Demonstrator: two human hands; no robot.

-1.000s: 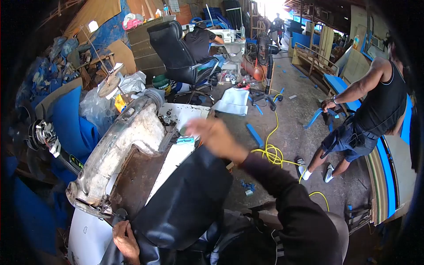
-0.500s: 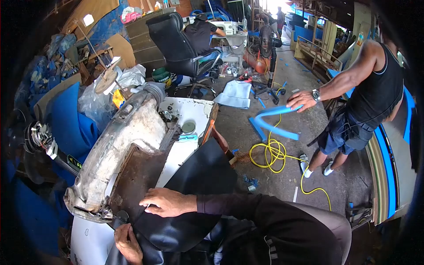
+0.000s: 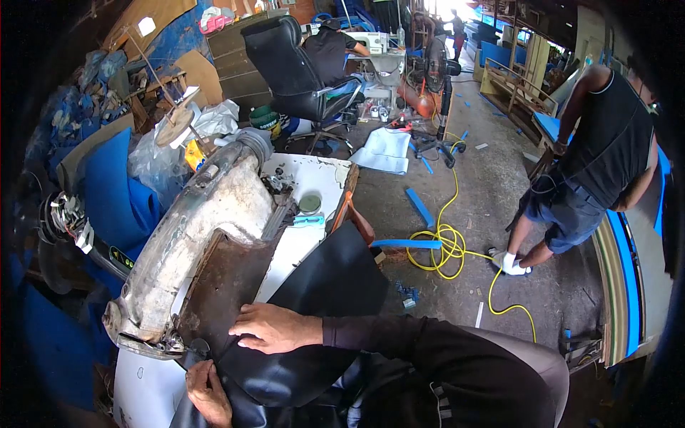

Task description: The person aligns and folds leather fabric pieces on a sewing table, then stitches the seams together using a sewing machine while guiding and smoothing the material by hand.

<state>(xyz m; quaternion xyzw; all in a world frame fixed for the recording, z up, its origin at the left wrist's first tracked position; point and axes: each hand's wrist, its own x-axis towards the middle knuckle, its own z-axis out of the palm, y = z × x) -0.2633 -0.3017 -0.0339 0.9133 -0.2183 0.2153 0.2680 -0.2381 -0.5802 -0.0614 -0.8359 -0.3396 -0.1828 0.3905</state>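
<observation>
An old industrial sewing machine (image 3: 203, 235) with worn white paint stands in front of me on the left. Its head end is near my hands. A large piece of black vinyl (image 3: 321, 292) lies over the table beside it and hangs down to my lap. My left hand (image 3: 208, 394) is by the needle end, thumb and fingers pinching the vinyl's edge. On top of the vinyl rests my right hand (image 3: 275, 329), palm down, fingers loosely stretched toward the machine bed (image 3: 225, 289). The needle and the pinched edge are hard to make out.
On the white tabletop (image 3: 282, 274) sit a round tin (image 3: 310, 205) and a light-blue tool (image 3: 308, 221). A yellow cord (image 3: 449, 250) and blue foam strips (image 3: 407, 244) lie on the floor. A co-worker (image 3: 599, 150) bends at right; another person (image 3: 332, 57) sits at the back.
The co-worker on the right has let go of the bent blue strip, which now lies on the floor, and leans lower. My hands stay nearly in place; the view shifts slightly.
</observation>
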